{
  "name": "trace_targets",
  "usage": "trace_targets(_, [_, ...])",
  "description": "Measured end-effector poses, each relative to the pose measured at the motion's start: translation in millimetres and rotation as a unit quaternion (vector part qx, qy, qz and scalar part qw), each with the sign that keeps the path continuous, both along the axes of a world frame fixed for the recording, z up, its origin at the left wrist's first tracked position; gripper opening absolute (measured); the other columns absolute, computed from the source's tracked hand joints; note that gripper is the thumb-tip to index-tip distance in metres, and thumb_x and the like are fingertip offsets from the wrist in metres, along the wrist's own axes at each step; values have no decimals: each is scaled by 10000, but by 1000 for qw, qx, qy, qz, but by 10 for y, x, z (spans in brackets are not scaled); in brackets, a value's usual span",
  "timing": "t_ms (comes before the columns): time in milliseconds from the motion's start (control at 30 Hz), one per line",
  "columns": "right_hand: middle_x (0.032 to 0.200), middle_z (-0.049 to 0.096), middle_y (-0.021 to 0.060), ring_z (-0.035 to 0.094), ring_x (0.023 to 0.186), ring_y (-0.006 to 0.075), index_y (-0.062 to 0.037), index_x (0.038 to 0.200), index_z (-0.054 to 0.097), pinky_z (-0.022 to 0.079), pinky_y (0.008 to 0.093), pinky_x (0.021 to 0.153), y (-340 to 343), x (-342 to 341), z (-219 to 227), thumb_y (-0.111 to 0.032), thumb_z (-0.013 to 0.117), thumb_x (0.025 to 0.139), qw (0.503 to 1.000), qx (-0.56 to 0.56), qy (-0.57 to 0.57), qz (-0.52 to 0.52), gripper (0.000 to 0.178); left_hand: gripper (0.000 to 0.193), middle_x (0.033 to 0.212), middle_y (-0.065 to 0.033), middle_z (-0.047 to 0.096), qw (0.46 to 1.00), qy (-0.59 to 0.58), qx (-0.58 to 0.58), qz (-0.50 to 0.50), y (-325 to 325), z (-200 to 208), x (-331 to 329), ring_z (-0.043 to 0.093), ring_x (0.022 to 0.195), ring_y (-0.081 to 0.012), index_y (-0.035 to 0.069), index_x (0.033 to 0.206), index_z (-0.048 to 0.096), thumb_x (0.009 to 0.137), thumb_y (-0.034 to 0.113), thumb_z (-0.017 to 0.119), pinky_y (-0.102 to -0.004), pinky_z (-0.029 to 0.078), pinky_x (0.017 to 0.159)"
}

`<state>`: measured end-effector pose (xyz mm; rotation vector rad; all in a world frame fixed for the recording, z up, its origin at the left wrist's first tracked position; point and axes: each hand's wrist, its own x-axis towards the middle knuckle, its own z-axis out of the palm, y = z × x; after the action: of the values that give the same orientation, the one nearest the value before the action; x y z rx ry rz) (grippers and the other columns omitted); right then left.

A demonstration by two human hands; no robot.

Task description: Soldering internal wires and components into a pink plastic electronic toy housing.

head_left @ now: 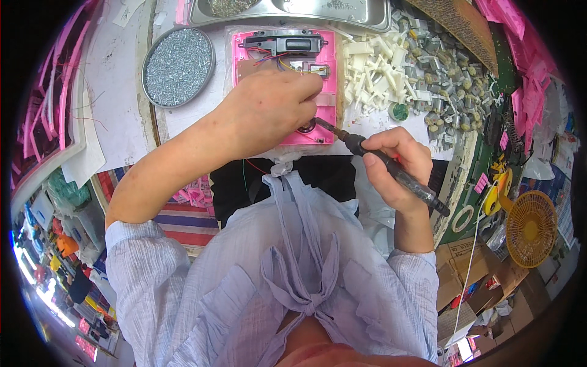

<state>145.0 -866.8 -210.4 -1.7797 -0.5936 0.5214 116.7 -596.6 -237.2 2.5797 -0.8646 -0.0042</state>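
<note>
Soldering on a pink panel.
Left hand (275, 110) is pressing the pink panel (327, 61) steady on the table (116, 92); right hand (394, 162) is gripping the soldering iron (379, 162) pen-style, tip angled at the joint.

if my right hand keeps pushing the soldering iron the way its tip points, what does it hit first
Probably the pink plastic panel, near its round dark opening under the left hand. The black soldering iron in the right hand already nearly touches there; depth is unclear.
</note>
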Motion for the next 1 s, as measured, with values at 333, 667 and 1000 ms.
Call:
trace_targets(333, [786,695,44,564,675,43,27,1003,650,422,205,619,-149,-12,63,-25,715,875,996,45,3,-78,152,155,1056,-93,604,1000,4,10,-1,-6,13,-9,637,957,-279,39,889,653,771,136,675,-404,517,802])
trace_targets(667, [875,693,60,581,744,72,34,996,654,443,209,707,-465,-135,37,-76,741,860,981,91,52,-164,196,171,1063,-100,611,1000,-14,13,-6,-11,3,-5,643,971,-284,34,902,652,760,127,677,-402,521,820])
trace_targets(1000, [889,696,68,585,757,73,34,1018,653,443,211,701,-450,-103,6,-99,751,867,984,104,33,-142,224,304,1105,-115,652,985,-13,-132,110,225,73,-103,667,961,-309,78,1064,694,764,37,725,-425,538,784])
